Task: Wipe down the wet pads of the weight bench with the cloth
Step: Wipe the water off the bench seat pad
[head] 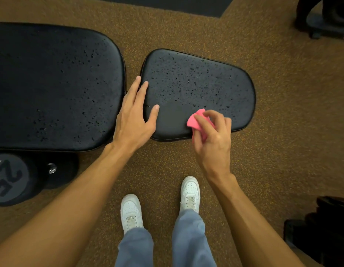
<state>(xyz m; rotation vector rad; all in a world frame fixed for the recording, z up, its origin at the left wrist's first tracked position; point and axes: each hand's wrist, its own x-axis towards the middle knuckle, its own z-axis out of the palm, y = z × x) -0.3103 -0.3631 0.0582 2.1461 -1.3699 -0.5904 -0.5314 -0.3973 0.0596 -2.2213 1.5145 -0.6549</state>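
"Head view: what step is in hand?"

"Wiping the small black padded seat pad (196, 83), centre right of frame. I judge it barely begun: one dry patch near its lower edge, droplets everywhere else. The large black back pad (57, 83), at left, is beaded all over."

"And the hands?"

"Right hand (213, 139) pinches the crumpled pink cloth (195, 118) against the pad's lower edge, fingers curled round it. Left hand (132, 120) lies flat, fingers straight, on the pad's left edge."

"Next?"

"Likely sweeping the cloth up-frame through the droplets."
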